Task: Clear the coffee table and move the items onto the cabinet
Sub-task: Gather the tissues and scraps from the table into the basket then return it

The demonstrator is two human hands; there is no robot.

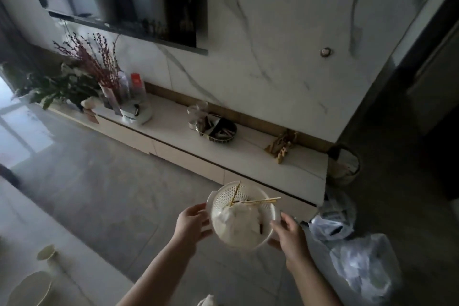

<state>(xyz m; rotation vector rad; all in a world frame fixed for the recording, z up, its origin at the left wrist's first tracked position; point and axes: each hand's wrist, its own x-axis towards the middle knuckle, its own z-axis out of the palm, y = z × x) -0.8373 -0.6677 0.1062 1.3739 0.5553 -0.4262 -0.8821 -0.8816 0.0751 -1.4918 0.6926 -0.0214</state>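
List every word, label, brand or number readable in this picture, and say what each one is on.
None can be read.
Red label on the clear bottle on the cabinet: print too blurred to read.
White kettle beside it: dark mark, illegible.
Colander held by left hand and right hand: no text.

Both forearms look bare, no sleeves, rings or watch apparent in dim light.

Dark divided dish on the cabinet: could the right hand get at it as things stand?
Probably not yet. The right hand and left hand both grip the white colander, and the dark divided dish sits well beyond, across open floor.
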